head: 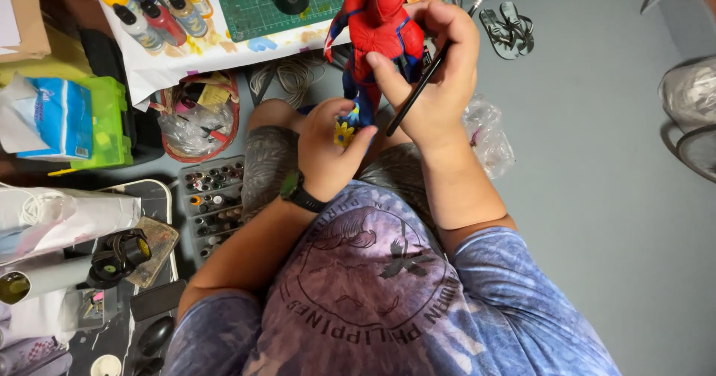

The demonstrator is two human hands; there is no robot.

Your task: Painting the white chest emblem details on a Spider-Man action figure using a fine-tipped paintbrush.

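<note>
— What have you got in your hands?

— My left hand (pixel 328 148) is closed around the legs of a red and blue figure (pixel 377 29), down at its blue lower part, where a small yellow flower shape shows between my fingers. There's a dark watch (pixel 300 192) on that wrist. My right hand (pixel 436 77) is wrapped around the figure's back and holds a thin black brush (pixel 416 92) slanting down to the left; my thumb rests on the figure's red torso.

— Where is the figure?

— Upright above my knees, in the far middle of the view, its head overlapping the near edge of the green cutting mat (pixel 257 3) on the desk.

— What's around you?

— Far left on the desk, a row of paint bottles (pixel 153 7) lies on paint-stained white paper. Nearer, to the left of my knee, a red-rimmed basket (pixel 198 118) of odds and ends, and nearer again a grey tray of small paint pots (pixel 212 201). A blue tissue pack (pixel 60 115) sits on a green plastic box (pixel 108 118) at the far left. To the right, a pair of sandals (pixel 507 27) lies on the grey floor, and a clear plastic bag (pixel 488 133) is just beside my right forearm.
</note>
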